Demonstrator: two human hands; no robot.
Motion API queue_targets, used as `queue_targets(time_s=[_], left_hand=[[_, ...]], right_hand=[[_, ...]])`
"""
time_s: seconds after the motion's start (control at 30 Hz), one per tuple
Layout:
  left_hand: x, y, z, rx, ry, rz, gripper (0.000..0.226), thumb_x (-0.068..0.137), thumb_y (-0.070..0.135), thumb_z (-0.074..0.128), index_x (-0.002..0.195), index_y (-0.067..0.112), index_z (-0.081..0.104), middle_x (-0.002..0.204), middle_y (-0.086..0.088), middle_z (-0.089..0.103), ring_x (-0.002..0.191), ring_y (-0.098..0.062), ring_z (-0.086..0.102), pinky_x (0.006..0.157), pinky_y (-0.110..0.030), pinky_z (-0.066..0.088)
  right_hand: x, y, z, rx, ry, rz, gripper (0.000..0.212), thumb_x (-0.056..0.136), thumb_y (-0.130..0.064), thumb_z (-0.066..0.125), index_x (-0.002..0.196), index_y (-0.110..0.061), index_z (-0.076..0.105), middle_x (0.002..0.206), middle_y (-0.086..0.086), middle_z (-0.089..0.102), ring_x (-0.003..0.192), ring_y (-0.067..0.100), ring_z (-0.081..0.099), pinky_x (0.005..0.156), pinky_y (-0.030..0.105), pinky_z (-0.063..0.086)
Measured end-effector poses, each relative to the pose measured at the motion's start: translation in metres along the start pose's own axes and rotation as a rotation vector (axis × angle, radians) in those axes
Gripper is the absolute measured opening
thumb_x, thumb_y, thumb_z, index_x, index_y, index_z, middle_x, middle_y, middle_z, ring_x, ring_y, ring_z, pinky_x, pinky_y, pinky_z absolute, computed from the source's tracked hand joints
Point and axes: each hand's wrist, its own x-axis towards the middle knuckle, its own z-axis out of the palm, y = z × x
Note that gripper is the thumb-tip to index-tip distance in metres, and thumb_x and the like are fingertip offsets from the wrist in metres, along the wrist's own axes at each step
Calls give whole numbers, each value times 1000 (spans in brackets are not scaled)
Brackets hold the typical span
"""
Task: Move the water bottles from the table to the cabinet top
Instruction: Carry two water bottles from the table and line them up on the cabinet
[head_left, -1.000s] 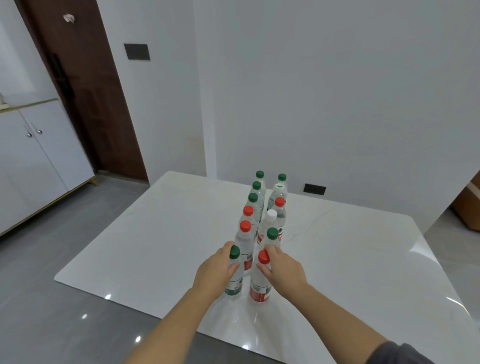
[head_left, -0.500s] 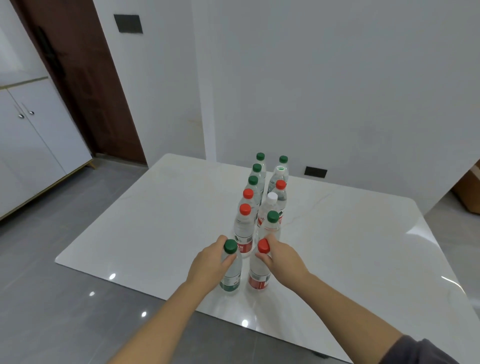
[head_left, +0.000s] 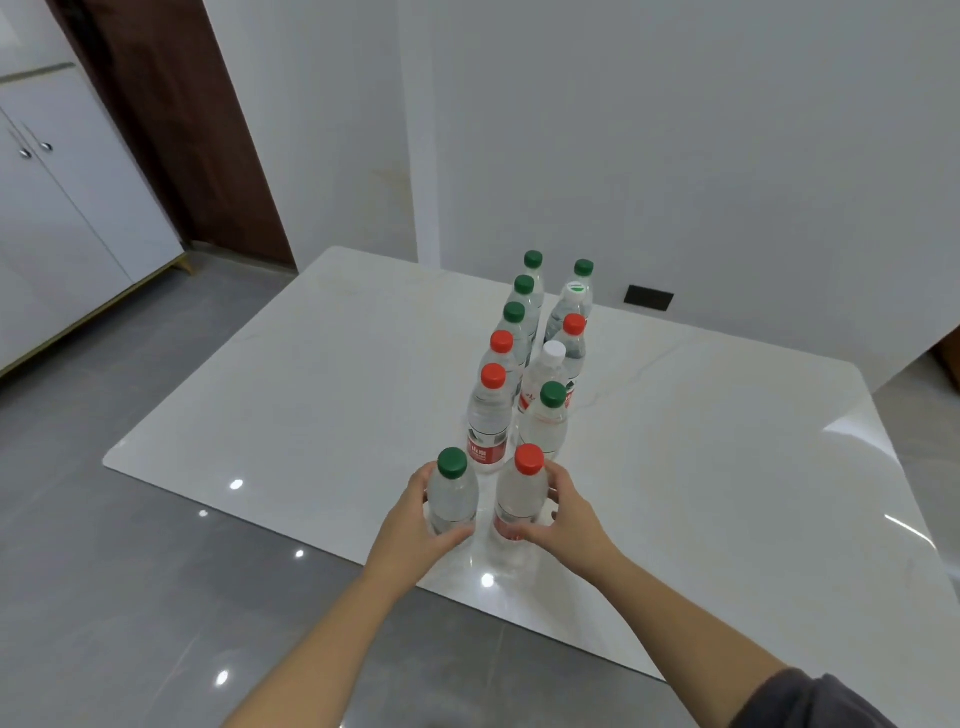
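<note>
Two bottles (head_left: 452, 499) nearest, double row (head_left: 540, 358) behind on table (head_left: 727, 441), cabinet (head_left: 62, 223) far left

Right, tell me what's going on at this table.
A person is gripping the two nearest water bottles at the white table, one per hand: the left hand holds the green-capped bottle, the right hand the red-capped bottle. Ten other bottles stand upright behind them in two rows. The white cabinet sits off to the left.

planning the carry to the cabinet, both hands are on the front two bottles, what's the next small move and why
Probably lift both straight up. The left hand grips the green-capped bottle and the right hand grips the red-capped bottle; the other bottles stand close behind, so a straight lift should avoid knocking them.
</note>
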Motion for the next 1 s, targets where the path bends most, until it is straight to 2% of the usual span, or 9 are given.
queue_targets(time_s=[0.13,0.2,0.27,0.33,0.47,0.63,0.83,0.9,1.0], left_hand=[[4,-21,18,-62,32,-100,82,70,25,85,129,43,31,114,33,48,103,9,50,74,2,36],[9,-31,25,-70,61,-130,78,70,24,86,125,44,34,113,31,52,103,5,54,75,0,38],[14,-39,32,-67,84,-150,74,69,25,86,123,43,38,111,28,56,101,1,57,76,-3,39],[17,-43,38,-75,101,-166,69,69,26,86,118,44,41,109,27,57,99,3,58,75,-5,42],[18,-45,44,-108,166,-179,62,68,28,86,106,54,44,105,27,62,95,14,59,75,-9,47],[11,-40,45,-153,249,-208,56,66,34,86,106,47,49,101,22,66,94,5,63,75,-15,50],[-7,-4,-1,-220,421,-140,56,68,25,87,111,41,54,102,25,65,93,15,59,71,-3,45],[-14,14,-29,-261,477,-95,57,71,18,86,115,35,55,104,24,65,95,13,60,71,-3,45],[-29,39,-72,-268,581,-30,56,72,13,84,110,41,53,101,29,64,95,10,62,73,-7,48]], right_hand=[[10,21,11,34,-3,43,80,71,-44,85,131,-45,31,122,-29,50,111,-8,50,85,7,39],[17,30,18,56,4,59,72,73,-40,84,125,-47,35,120,-27,54,109,-8,54,90,14,45],[22,34,22,74,3,57,67,76,-33,83,119,-52,36,116,-29,56,104,-12,56,85,11,48],[26,40,26,89,7,49,68,76,-29,83,121,-51,37,115,-29,57,103,-11,58,80,7,47],[33,47,33,81,-5,25,74,75,-28,84,135,-34,40,119,-22,59,107,-1,60,87,13,47],[32,39,41,103,-40,-17,67,75,-24,84,126,-44,44,117,-27,61,106,-9,60,82,10,49],[25,-7,39,79,-73,-161,61,73,-27,85,115,-52,47,113,-26,63,107,-5,59,90,17,51],[27,-36,37,97,-89,-232,62,73,-29,85,118,-49,49,114,-28,62,109,-3,59,90,18,50],[32,-89,41,121,-108,-341,60,73,-27,84,119,-45,49,114,-22,62,106,-3,59,87,18,51]])
